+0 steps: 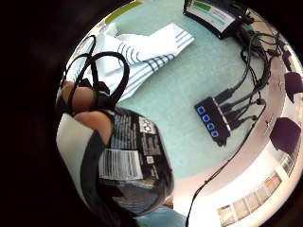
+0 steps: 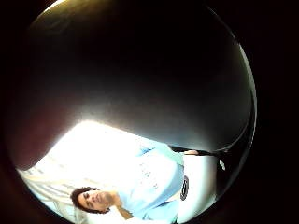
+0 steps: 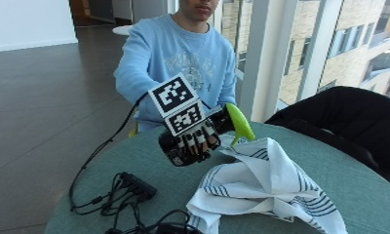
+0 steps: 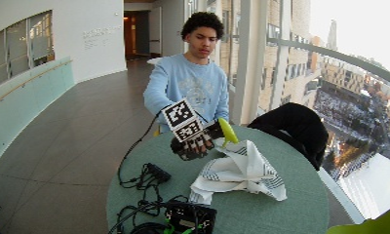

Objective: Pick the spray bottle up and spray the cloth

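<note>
My gloved right hand (image 3: 196,140) grips a black spray bottle (image 1: 135,161) in the air over the round green table (image 3: 351,165). The bottle's green spray head (image 3: 238,123) points toward the cloth. That cloth (image 3: 266,183), white with blue stripes, lies crumpled on the table just beside and below the hand. In the little finger side palm view my fingers (image 1: 83,97) curl round the labelled bottle, with the cloth (image 1: 137,52) spread beyond them. The bottle's dark body fills most of the thumb side palm view.
A black hub (image 3: 138,185) with several cables lies on the table's left side, also seen with blue ports (image 1: 213,118). A black box with a green label (image 4: 190,217) sits at the near edge. A dark jacket (image 3: 338,117) hangs over a chair at the right.
</note>
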A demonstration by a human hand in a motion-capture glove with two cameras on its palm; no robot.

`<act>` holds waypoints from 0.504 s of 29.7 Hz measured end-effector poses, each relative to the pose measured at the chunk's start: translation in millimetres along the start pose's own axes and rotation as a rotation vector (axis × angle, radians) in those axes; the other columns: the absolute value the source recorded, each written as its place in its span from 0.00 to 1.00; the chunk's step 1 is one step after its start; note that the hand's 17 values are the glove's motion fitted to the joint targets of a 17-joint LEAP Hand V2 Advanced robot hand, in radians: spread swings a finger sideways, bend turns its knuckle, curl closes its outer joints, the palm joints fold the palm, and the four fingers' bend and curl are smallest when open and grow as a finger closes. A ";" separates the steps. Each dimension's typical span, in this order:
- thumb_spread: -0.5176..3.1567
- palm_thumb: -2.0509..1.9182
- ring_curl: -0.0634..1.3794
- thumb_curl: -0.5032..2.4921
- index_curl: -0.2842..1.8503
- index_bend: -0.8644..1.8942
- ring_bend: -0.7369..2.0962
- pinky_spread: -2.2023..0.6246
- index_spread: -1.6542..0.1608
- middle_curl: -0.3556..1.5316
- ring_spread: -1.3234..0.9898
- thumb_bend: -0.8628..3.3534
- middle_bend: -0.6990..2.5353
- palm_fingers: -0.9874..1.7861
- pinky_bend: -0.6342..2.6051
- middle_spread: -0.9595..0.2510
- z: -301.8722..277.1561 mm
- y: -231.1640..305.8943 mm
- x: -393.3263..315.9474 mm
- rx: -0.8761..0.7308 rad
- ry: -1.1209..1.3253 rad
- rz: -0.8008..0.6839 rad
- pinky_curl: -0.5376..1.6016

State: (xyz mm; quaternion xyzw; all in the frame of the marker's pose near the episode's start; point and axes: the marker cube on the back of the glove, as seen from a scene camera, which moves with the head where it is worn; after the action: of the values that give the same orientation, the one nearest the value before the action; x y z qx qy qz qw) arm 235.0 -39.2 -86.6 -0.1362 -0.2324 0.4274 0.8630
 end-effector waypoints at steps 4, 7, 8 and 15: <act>0.35 0.76 0.31 0.38 0.30 0.36 0.43 0.76 0.78 0.42 0.54 0.20 0.29 0.77 0.31 0.74 0.8 -0.2 -0.1 0.001 0.000 -0.003 0.43; 0.35 0.76 0.31 0.38 0.30 0.36 0.43 0.76 0.78 0.42 0.54 0.20 0.29 0.77 0.31 0.74 1.2 0.8 -2.5 0.008 -0.015 -0.015 0.43; 0.35 0.76 0.31 0.38 0.30 0.36 0.43 0.76 0.78 0.42 0.54 0.20 0.29 0.77 0.31 0.74 1.2 1.8 -4.2 0.013 -0.025 -0.025 0.43; 0.35 0.76 0.31 0.38 0.30 0.36 0.43 0.76 0.78 0.42 0.54 0.20 0.29 0.77 0.31 0.74 -1.0 18.6 -36.8 0.104 -0.160 -0.186 0.43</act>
State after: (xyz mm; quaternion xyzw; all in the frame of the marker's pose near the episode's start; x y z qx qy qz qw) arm 203.6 -57.5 -106.0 -0.0344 -0.2896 0.3663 0.8836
